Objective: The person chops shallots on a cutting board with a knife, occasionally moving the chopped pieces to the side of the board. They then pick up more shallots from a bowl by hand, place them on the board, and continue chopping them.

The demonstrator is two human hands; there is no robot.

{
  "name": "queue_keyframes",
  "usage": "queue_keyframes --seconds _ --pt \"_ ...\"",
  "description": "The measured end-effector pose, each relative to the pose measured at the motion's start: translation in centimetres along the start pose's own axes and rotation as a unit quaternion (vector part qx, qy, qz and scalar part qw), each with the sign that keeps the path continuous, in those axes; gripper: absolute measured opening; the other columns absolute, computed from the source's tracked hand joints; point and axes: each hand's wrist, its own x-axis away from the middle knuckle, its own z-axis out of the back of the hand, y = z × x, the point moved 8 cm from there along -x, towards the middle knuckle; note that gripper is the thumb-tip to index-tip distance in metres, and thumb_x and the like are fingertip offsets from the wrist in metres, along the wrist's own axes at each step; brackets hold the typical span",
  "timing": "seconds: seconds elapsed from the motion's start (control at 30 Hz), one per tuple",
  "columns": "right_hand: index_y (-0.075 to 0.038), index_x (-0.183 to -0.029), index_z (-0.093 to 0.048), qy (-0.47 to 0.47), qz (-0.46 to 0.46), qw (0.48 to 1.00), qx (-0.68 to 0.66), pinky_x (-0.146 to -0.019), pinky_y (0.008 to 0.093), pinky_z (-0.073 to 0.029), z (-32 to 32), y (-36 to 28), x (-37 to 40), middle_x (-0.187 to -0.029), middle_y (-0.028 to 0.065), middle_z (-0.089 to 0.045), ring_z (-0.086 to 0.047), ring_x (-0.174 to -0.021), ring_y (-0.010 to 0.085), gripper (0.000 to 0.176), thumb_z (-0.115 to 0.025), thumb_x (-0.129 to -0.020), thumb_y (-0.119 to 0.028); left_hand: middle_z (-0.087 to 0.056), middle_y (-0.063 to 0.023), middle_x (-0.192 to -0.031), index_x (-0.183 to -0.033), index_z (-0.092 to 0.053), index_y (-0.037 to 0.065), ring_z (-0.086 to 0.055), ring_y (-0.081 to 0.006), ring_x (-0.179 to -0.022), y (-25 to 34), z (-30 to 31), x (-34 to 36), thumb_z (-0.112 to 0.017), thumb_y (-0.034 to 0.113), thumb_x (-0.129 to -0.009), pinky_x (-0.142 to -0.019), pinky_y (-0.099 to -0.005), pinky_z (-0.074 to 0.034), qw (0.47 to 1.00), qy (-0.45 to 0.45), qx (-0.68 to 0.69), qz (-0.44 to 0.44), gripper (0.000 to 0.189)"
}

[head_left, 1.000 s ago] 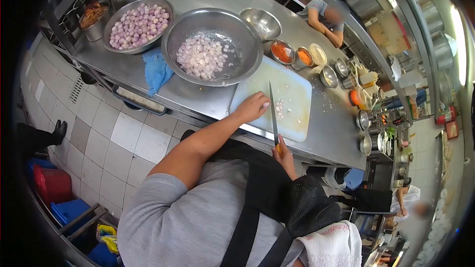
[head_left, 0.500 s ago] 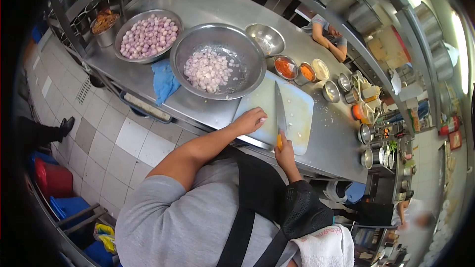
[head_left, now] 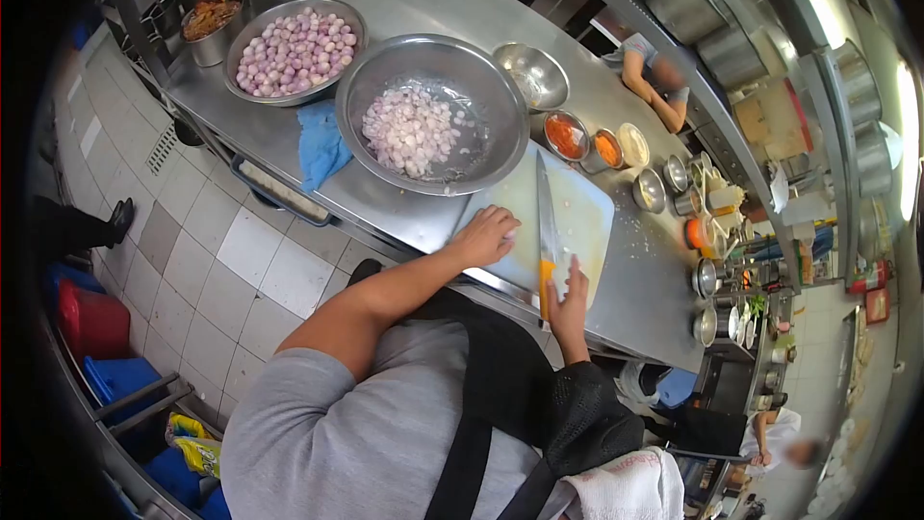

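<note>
My left hand (head_left: 487, 237) is curled at the near left side of the white cutting board (head_left: 592, 231), with a peeled shallot (head_left: 511, 232) pinched at its fingertips. A chef's knife (head_left: 548, 217) with a yellow handle lies along the board, its handle reaching past the near edge. Beside that handle my right hand (head_left: 570, 300) has its fingers stretched out, the thumb close against the handle. Small pale bits lie on the board. Just beyond it stands a large steel bowl (head_left: 500, 149) holding sliced shallots (head_left: 409, 132).
A bowl of whole peeled shallots (head_left: 295, 53) and a blue cloth (head_left: 322, 146) are at the left. Beyond the board are an empty-looking steel bowl (head_left: 532, 77) and small bowls of red (head_left: 566, 135) and orange food (head_left: 607, 148). A person (head_left: 654, 82) leans at the counter's far side.
My right hand has loosened from the knife handle and its fingers have spread to the right of it. The left hand stays in place with the shallot. The view has shifted slightly.
</note>
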Motion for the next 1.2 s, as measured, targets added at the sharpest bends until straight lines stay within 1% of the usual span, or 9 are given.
queue_keyframes --seconds 0.17,0.27,0.33,0.43,0.5,0.63,0.97,1.13,1.2 --pt "-0.006 -0.168 -0.04 0.005 -0.11 0.99 -0.092 -0.102 0.049 -0.051 0.8 0.8 -0.2 -0.14 0.0251 -0.058 -0.06 -0.12 0.0424 0.069 -0.068 -0.106 -0.017 -0.064 -0.0124 -0.133 -0.126 -0.071 0.005 -0.053 -0.0323 -0.133 0.1 0.4 0.1 -0.078 0.019 -0.092 -0.113 -0.0491 -0.043 0.998 0.031 -0.058 0.022 0.037" --pt "-0.005 -0.16 -0.052 0.035 0.11 0.992 0.051 -0.089 0.039 -0.056 -0.8 -1.6 1.2 -0.131 0.0204 -0.065 -0.067 -0.11 0.0315 0.062 -0.072 -0.102 -0.012 -0.064 -0.0111 -0.132 -0.124 -0.071 0.006 -0.054 -0.0315 -0.132 -0.7 0.4 -0.2 -0.077 0.02 -0.094 -0.112 -0.0489 -0.043 0.998 0.02 -0.05 0.026 0.033" --pt "-0.002 -0.155 -0.057 -0.093 0.073 0.991 -0.059 -0.096 0.036 -0.054 -3.3 -2.5 3.2 -0.123 0.0163 -0.07 -0.069 -0.11 0.0284 0.053 -0.071 -0.105 -0.012 -0.065 -0.0108 -0.131 -0.124 -0.07 0.007 -0.056 -0.0317 -0.131 -0.8 0.2 -0.1 -0.076 0.021 -0.096 -0.112 -0.0486 -0.044 0.999 0.015 -0.026 0.033 0.032" --pt "0.0 -0.149 -0.062 -0.318 -0.16 0.896 -0.266 -0.1 0.0347 -0.054 -8.9 -0.5 7.2 -0.123 0.0122 -0.073 -0.067 -0.12 0.0197 0.046 -0.069 -0.11 -0.021 -0.067 -0.0098 -0.126 -0.123 -0.07 0.008 -0.06 -0.0321 -0.126 -1.1 0.1 0.1 -0.077 0.017 -0.095 -0.11 -0.0481 -0.045 0.999 0.02 0.039 0.027 0.03" --pt "-0.003 -0.151 -0.063 -0.493 -0.242 0.704 -0.45 -0.106 0.0316 -0.052 -11.4 -1.4 10.2 -0.133 0.0082 -0.074 -0.064 -0.125 0.0139 0.046 -0.068 -0.111 -0.026 -0.068 -0.0094 -0.121 -0.123 -0.07 0.009 -0.062 -0.0323 -0.122 -1.2 0.0 0.0 -0.079 0.013 -0.093 -0.109 -0.0477 -0.046 0.999 0.02 0.035 0.025 0.032" --pt "-0.004 -0.151 -0.063 -0.526 -0.318 0.588 -0.527 -0.107 0.0316 -0.051 -11.9 -1.8 12.6 -0.134 0.0079 -0.073 -0.064 -0.125 0.0142 0.046 -0.068 -0.111 -0.026 -0.069 -0.0094 -0.119 -0.122 -0.07 0.009 -0.062 -0.0321 -0.121 -1.7 -0.2 -0.3 -0.08 0.011 -0.091 -0.109 -0.0475 -0.046 0.998 0.013 0.045 0.041 0.032" --pt "-0.005 -0.152 -0.063 -0.467 -0.359 0.605 -0.535 -0.11 0.0316 -0.05 -12.6 -1.0 15.4 -0.138 0.007 -0.072 -0.065 -0.126 0.0151 0.046 -0.068 -0.112 -0.027 -0.068 -0.0108 -0.117 -0.118 -0.072 0.009 -0.062 -0.0347 -0.12 -1.3 0.3 -0.2 -0.077 0.012 -0.092 -0.109 -0.0479 -0.047 0.998 0.033 0.042 0.04 0.027" --pt "-0.007 -0.157 -0.06 -0.384 -0.127 0.872 -0.277 -0.113 0.033 -0.048 -10.8 4.5 13.1 -0.139 0.0074 -0.072 -0.066 -0.124 0.0158 0.049 -0.067 -0.112 -0.026 -0.07 -0.0125 -0.116 -0.12 -0.073 0.009 -0.064 -0.0375 -0.119 -1.9 -0.4 0.3 -0.079 0.013 -0.091 -0.108 -0.049 -0.048 0.996 0.058 0.069 0.029 0.03" --pt "-0.009 -0.164 -0.052 -0.4 -0.21 0.814 -0.366 -0.111 0.0365 -0.052 -9.7 3.6 12.0 -0.127 0.0104 -0.077 -0.07 -0.119 0.0175 0.055 -0.067 -0.112 -0.02 -0.072 -0.0125 -0.117 -0.118 -0.073 0.008 -0.064 -0.0374 -0.119 -1.5 0.2 0.3 -0.079 0.014 -0.091 -0.107 -0.0491 -0.048 0.997 0.033 0.054 0.033 0.029"
